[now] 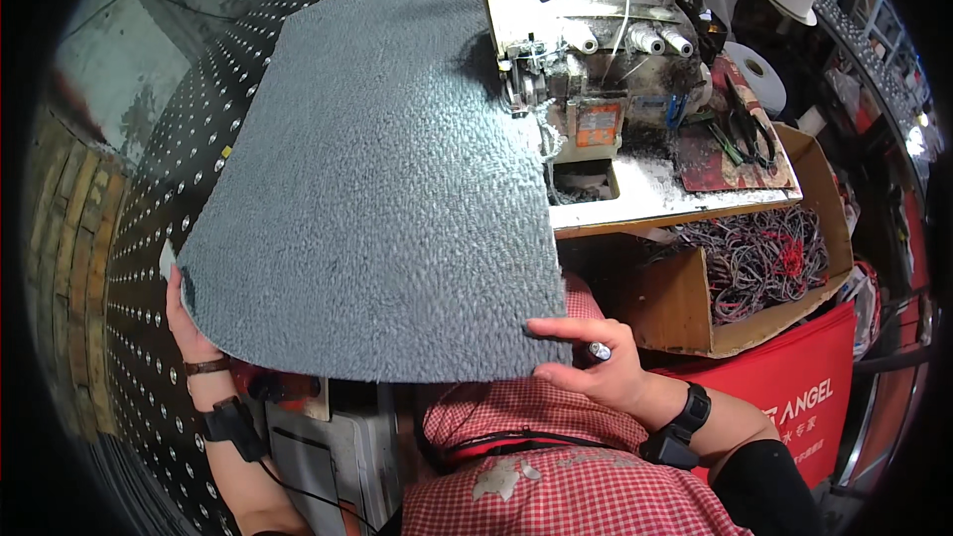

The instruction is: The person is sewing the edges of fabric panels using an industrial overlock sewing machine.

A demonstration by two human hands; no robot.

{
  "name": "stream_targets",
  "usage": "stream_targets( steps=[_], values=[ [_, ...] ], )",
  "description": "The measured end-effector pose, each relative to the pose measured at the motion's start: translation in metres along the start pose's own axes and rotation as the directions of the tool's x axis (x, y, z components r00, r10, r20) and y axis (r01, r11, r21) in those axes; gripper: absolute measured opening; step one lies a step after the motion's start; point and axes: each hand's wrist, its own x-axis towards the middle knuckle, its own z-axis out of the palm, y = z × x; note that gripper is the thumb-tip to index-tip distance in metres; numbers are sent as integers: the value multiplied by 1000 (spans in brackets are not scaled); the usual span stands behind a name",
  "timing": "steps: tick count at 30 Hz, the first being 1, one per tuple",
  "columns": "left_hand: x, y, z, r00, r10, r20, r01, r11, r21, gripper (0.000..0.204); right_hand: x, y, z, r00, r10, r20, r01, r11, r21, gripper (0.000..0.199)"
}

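Left hand (pixel 191 323) fingers seemingly behind mat (pixel 377 189)

Even, fairly bright light from above. Grey mat (pixel 377 179) evenly lit, pile texture sharp; soft shadow beneath its lower edge. Mild glare on white sewing machine (pixel 586 50). Strong fisheye bending at rim, black vignette corners; right periphery dim, slightly blurred.

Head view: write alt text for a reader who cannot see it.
A person holds a grey textured mat by its near edge, left hand at one corner, right hand at the other. Its far edge meets a worn sewing machine; a cardboard box of tangled cords sits right.
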Motion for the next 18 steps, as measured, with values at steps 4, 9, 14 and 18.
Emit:
stream_targets(
  steps=[4,9,14,18],
  values=[
    [43,3,-11,998,-49,47,50,999,-6,36,13,-3,-5,988,-11,-153,-13,988,-153,25],
    [90,7,-12,994,-107,12,107,994,7,34,36,-2,-11,952,-83,-295,35,985,-166,17],
    [140,7,-5,988,-129,85,124,990,62,31,68,10,-18,899,-148,-413,75,979,-189,13],
    [183,10,-11,993,-114,41,108,985,132,29,99,14,-26,864,-238,-444,85,937,-338,12]
  ],
)
